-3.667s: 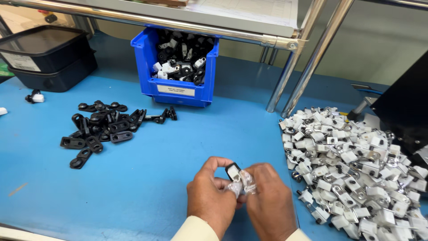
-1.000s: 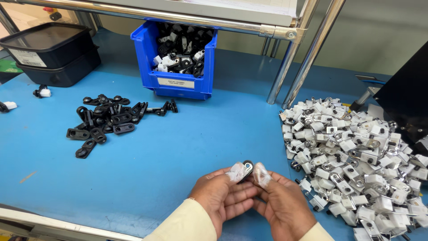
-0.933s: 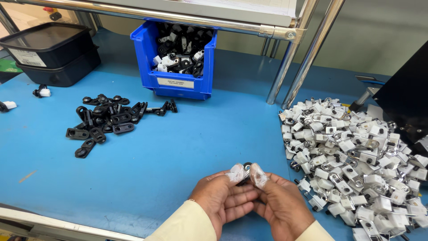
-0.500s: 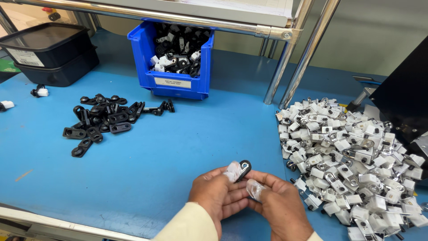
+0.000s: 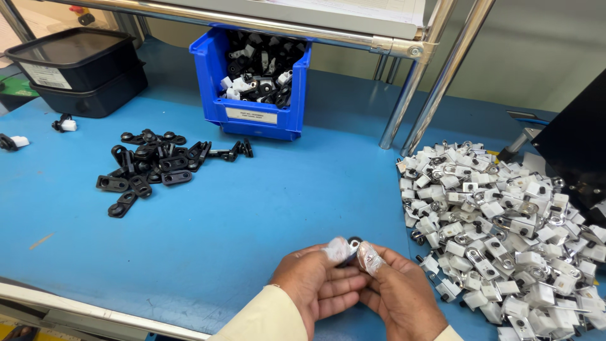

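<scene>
head view: left hand point(image 5: 315, 287) and right hand point(image 5: 398, 297), fingertips pinched together on a small black-and-white part point(image 5: 351, 246); half a second earlier the right held slightly apart. white parts heap point(image 5: 505, 221) right of fingers, black links point(image 5: 151, 164) far left.

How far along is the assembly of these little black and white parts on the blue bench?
Done: the blue bin holds joined black-and-white pieces. In hand: the left hand and right hand pinch one small part between them. Left: a big pile of white parts and a smaller pile of black links, so much remains.
</scene>
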